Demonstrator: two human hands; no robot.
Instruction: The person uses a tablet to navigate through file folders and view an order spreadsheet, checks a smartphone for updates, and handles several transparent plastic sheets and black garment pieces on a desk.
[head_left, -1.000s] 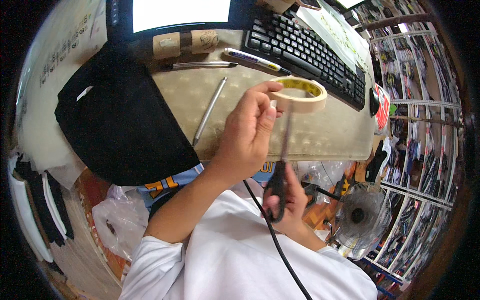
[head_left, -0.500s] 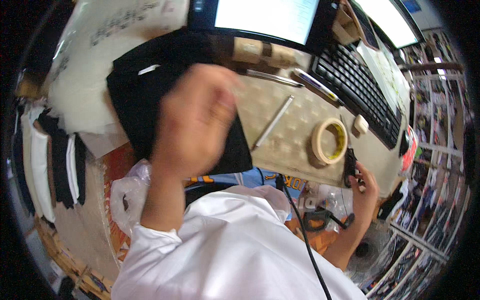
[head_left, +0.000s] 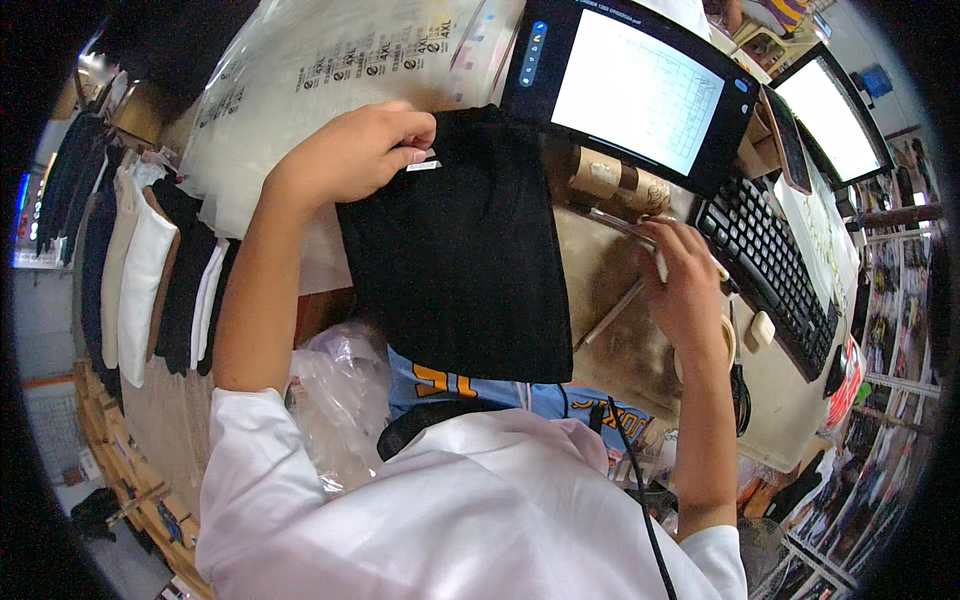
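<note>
A folded black garment [head_left: 465, 250] lies on the left of the table. At its upper left edge my left hand [head_left: 350, 155] pinches a small white label [head_left: 425, 163] sewn to it. My right hand [head_left: 685, 280] is over the pens, with thumb and fingers bent in around the upper end of a slim silver pen [head_left: 608, 318], whose lower part rests on the table beside the garment. A metal tool like tweezers [head_left: 615, 222] lies against its fingertips. The marker is mostly hidden beneath this hand, and my forearm covers most of the tape roll [head_left: 728, 335].
A tablet [head_left: 635, 90] shows a page behind two brown rolls [head_left: 597, 172]. On the right are a black keyboard [head_left: 765, 245], a white eraser-like block [head_left: 760, 330] and black-handled scissors [head_left: 740, 395]. Clear plastic bags [head_left: 330, 75] lie at the far left. A blue jersey [head_left: 500, 385] is below the table edge.
My left hand, blurred above the garment before, now holds its label. My right hand has left the scissors at the right and moved up and left to the pens. The view has shifted.
</note>
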